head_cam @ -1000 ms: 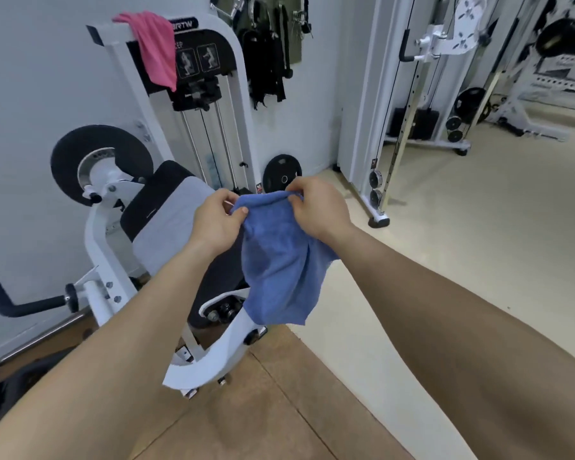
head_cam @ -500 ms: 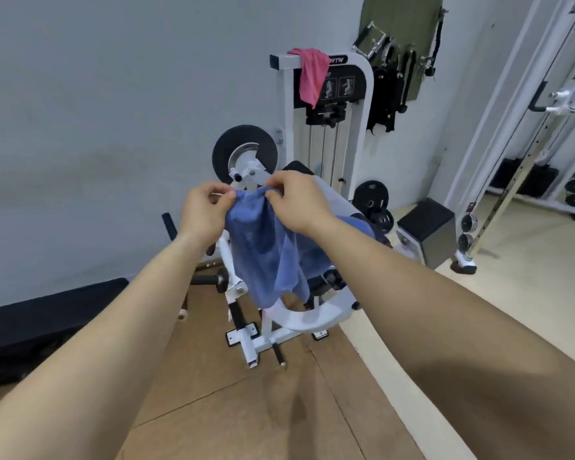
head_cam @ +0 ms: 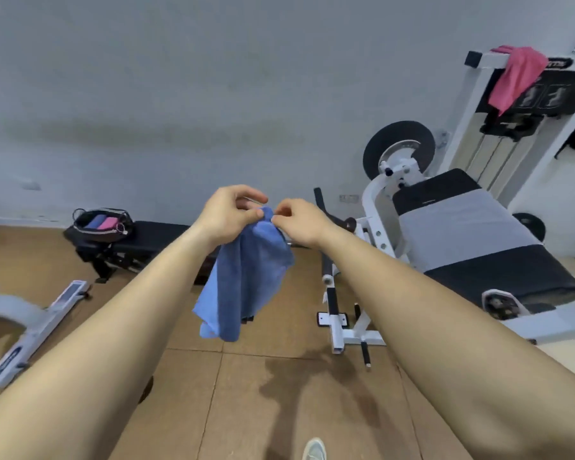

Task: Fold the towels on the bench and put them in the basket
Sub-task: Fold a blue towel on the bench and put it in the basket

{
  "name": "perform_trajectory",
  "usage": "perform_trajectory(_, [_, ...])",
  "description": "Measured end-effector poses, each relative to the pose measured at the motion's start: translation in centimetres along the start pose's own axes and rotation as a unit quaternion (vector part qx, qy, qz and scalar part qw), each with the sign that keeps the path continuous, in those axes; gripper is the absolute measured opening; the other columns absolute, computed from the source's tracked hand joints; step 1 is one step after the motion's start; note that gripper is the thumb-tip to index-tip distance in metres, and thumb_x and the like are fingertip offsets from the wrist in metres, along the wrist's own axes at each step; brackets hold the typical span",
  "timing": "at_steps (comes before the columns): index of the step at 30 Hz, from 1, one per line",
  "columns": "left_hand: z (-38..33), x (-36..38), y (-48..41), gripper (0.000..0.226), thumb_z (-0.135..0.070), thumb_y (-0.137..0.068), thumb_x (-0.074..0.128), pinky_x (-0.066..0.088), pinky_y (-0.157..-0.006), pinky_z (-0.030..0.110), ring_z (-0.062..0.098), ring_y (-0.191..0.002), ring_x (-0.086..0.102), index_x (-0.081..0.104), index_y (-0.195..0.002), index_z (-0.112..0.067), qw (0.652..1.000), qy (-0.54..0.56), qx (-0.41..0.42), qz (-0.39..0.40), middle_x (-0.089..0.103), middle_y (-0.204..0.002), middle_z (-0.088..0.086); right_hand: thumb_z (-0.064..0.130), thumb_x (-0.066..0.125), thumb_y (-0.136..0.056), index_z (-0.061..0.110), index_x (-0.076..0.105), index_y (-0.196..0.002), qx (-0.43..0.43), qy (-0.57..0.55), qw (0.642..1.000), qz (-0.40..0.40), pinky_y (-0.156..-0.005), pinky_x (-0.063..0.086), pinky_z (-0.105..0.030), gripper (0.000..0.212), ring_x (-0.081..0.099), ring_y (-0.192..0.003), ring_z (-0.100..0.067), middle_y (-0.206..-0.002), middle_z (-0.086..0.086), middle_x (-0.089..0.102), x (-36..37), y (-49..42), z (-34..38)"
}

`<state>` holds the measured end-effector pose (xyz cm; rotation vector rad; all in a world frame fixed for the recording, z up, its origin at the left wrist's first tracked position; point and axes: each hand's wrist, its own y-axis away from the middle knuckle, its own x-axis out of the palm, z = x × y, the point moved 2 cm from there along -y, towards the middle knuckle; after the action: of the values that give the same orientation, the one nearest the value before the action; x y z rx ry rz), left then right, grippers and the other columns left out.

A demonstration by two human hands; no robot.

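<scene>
2 hands held 1 blue towel (head_cam: 246, 280) in the air, over the floor, between the forearms. Left hand (head_cam: 228, 214) pinched the top edge with thumb and forefinger; its other fingers were loosely curled above the cloth. Right hand (head_cam: 301, 222) pinched the same edge just beside it, thumb and forefinger together on the cloth. The 2 pinch points nearly touched, so the top edge was bunched.

The towel hung straight down from the fingers, long axis vertical, lower end free and touching nothing. Judged step: unfolded, corners not yet found. The next move likely turns on the hands sliding apart along that top edge.

Look: plain blue terry, soft, rumpled, with vertical creases and 1 lower corner curled over.

The basket (head_cam: 97, 231) sat on the black bench (head_cam: 160, 234), well apart, beyond and left, nearer the left hand. It held 2 folded towels, 1 blue, 1 pink. A pink towel (head_cam: 515, 78) hung draped on the weight machine (head_cam: 462, 227) at right.
</scene>
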<state>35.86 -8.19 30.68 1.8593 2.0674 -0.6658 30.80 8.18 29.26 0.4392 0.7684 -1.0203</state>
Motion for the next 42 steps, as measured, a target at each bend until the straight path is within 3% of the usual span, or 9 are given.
perform_trajectory(3, [4.4, -4.4, 1.0, 0.017, -0.002, -0.088, 0.070, 0.049, -0.087, 0.023, 0.002, -0.079, 0.067, 0.071, -0.100, -0.015, 0.999, -0.015, -0.024, 0.017, 0.074, -0.083, 0.001, 0.007, 0.057, -0.090, 0.014, 0.063, -0.125, -0.055, -0.054, 0.995, 0.070, -0.085, 0.043, -0.025, 0.036, 0.057, -0.103, -0.012, -0.112, 0.001, 0.062, 4.6, -3.7, 3.1])
perform_trajectory(6, [8.8, -8.8, 1.4, 0.015, -0.007, -0.090, 0.070, 0.051, -0.089, 0.026, 0.005, -0.081, 0.067, 0.072, -0.101, -0.016, 0.998, -0.041, -0.055, 0.010, 0.077, -0.085, -0.002, 0.011, 0.059, -0.090, 0.011, 0.065, -0.090, -0.070, -0.052, 0.979, 0.185, -0.068, 0.038, -0.030, 0.005, 0.047, -0.072, -0.013, -0.077, 0.002, 0.054, 9.6, -7.4, 5.5])
perform_trajectory(14, [21.2, -18.6, -2.4, 0.008, -0.028, -0.087, 0.076, 0.051, -0.079, 0.038, 0.010, -0.073, 0.061, 0.072, -0.086, -0.021, 0.982, -0.115, -0.151, -0.013, 0.071, -0.074, -0.007, 0.031, 0.079, -0.073, 0.021, 0.039, -0.054, -0.103, -0.064, 0.954, 0.273, -0.055, 0.022, -0.031, 0.045, 0.028, -0.055, -0.014, -0.055, 0.006, 0.031, 20.4, -19.9, 9.7])
perform_trajectory(17, [25.5, -21.1, -4.6, 0.033, -0.043, -0.090, 0.068, 0.042, -0.067, 0.032, 0.010, -0.064, 0.050, 0.066, -0.072, -0.015, 0.960, -0.174, -0.216, 0.021, 0.060, -0.066, -0.003, 0.030, 0.078, -0.075, 0.021, 0.032, -0.052, -0.122, -0.068, 0.932, 0.334, -0.051, 0.018, -0.030, 0.052, 0.023, -0.052, -0.013, -0.052, 0.007, 0.025, 22.9, -25.0, 10.8])
perform_trajectory(20, [29.1, -24.2, -7.4, 0.048, -0.049, -0.090, 0.065, 0.032, -0.058, 0.031, 0.014, -0.057, 0.038, 0.055, -0.067, -0.008, 0.949, -0.190, -0.252, 0.001, 0.042, -0.057, -0.004, 0.027, 0.074, -0.079, 0.018, 0.044, -0.058, -0.130, -0.050, 0.920, 0.367, -0.053, 0.025, -0.029, 0.038, 0.030, -0.053, -0.012, -0.054, 0.006, 0.034, 24.4, -30.5, 11.9])
perform_trajectory(24, [33.8, -28.1, -10.2, 0.039, -0.048, -0.089, 0.067, 0.039, -0.059, 0.031, 0.013, -0.062, 0.050, 0.058, -0.070, -0.015, 0.933, -0.230, -0.278, -0.005, 0.058, -0.065, -0.002, 0.016, 0.063, -0.080, 0.014, 0.069, -0.072, -0.105, -0.031, 0.913, 0.393, -0.070, 0.046, -0.031, 0.010, 0.054, -0.068, -0.011, -0.069, 0.002, 0.062, 26.9, -36.9, 12.3])
perform_trajectory(29, [39.1, -32.8, -15.5, 0.017, -0.032, -0.090, 0.070, 0.047, -0.072, 0.033, 0.014, -0.074, 0.056, 0.059, -0.080, -0.023, 0.941, -0.221, -0.256, -0.009, 0.064, -0.078, -0.003, 0.011, 0.055, -0.073, 0.023, 0.074, -0.079, -0.091, 0.060, 0.912, 0.395, -0.073, 0.055, -0.033, 0.023, 0.060, -0.068, -0.012, -0.067, 0.009, 0.068, 30.9, -44.9, 13.2])
perform_trajectory(36, [47.4, -38.0, -25.2, 0.029, -0.042, -0.087, 0.071, 0.036, -0.056, 0.022, 0.010, -0.065, 0.050, 0.056, -0.073, -0.020, 0.947, -0.192, -0.255, 0.033, 0.058, -0.069, -0.008, 0.020, 0.052, -0.080, 0.028, 0.060, -0.081, -0.091, 0.232, 0.924, 0.289, -0.076, 0.055, -0.037, 0.011, 0.063, -0.087, -0.022, -0.086, 0.008, 0.065, 34.5, -57.4, 14.6])
perform_trajectory(42, [53.7, -43.0, -30.8, 0.035, -0.035, -0.089, 0.071, 0.034, -0.055, 0.025, 0.009, -0.058, 0.043, 0.052, -0.061, -0.025, 0.949, -0.144, -0.253, 0.120, 0.048, -0.059, -0.008, 0.040, 0.046, -0.095, 0.027, 0.045, -0.077, -0.085, 0.275, 0.939, 0.187, -0.067, 0.038, -0.033, 0.022, 0.057, -0.089, -0.028, -0.078, 0.008, 0.052, 36.6, -64.6, 15.9])
